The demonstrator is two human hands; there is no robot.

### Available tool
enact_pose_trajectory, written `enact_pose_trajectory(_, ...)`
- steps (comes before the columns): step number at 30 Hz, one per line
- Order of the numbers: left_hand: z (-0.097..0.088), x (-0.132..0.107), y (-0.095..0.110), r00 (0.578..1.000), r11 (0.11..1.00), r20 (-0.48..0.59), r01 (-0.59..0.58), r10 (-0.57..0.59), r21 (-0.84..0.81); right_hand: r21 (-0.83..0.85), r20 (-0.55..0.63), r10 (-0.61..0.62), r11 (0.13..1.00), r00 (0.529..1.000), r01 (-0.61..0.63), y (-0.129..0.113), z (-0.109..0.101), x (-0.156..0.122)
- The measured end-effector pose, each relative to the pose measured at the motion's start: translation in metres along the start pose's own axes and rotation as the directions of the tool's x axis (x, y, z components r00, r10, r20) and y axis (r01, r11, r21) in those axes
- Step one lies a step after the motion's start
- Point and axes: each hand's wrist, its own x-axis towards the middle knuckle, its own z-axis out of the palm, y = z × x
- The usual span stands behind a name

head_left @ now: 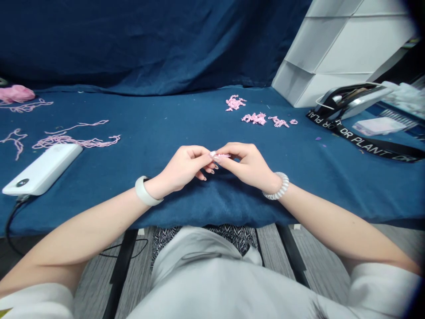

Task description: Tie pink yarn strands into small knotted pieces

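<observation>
My left hand (186,168) and my right hand (247,166) meet over the near middle of the blue cloth-covered table (149,133). Both pinch a small piece of pink yarn (223,156) between their fingertips. The left wrist wears a white band, the right a pale coiled bracelet. Small knotted pink yarn pieces (255,118) lie in little heaps beyond the right hand. Loose pink yarn strands (75,141) lie spread out at the left.
A white power bank (43,169) with a black cable lies at the left edge. A pink yarn ball (16,93) sits far left. A white folded box (335,44), a black printed lanyard (365,144) and a tray with a dark case (348,99) stand at the right.
</observation>
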Motion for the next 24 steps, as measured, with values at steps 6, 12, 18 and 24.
enact_pose_trajectory(6,-0.0004,-0.0004,-0.0010,1.000,1.000,-0.012,-0.017,0.017,-0.025,0.015,0.001,0.000,1.000,1.000,0.000,-0.0003,-0.0014,-0.0002)
enact_pose_trajectory(12,-0.0004,-0.0009,0.0003,0.999,1.000,-0.040,-0.021,0.021,-0.012,0.204,0.008,0.169,0.965,0.986,-0.167,-0.0016,-0.0027,0.0019)
enact_pose_trajectory(18,-0.0005,0.0002,0.0007,0.997,1.000,-0.076,-0.007,0.005,-0.022,0.100,-0.028,0.167,0.981,0.985,-0.164,-0.0003,-0.0053,0.0039)
enact_pose_trajectory(24,-0.0008,0.0017,0.0003,0.995,1.000,-0.103,-0.011,0.009,-0.020,0.107,-0.043,0.166,0.981,0.985,-0.160,-0.0007,-0.0070,0.0040)
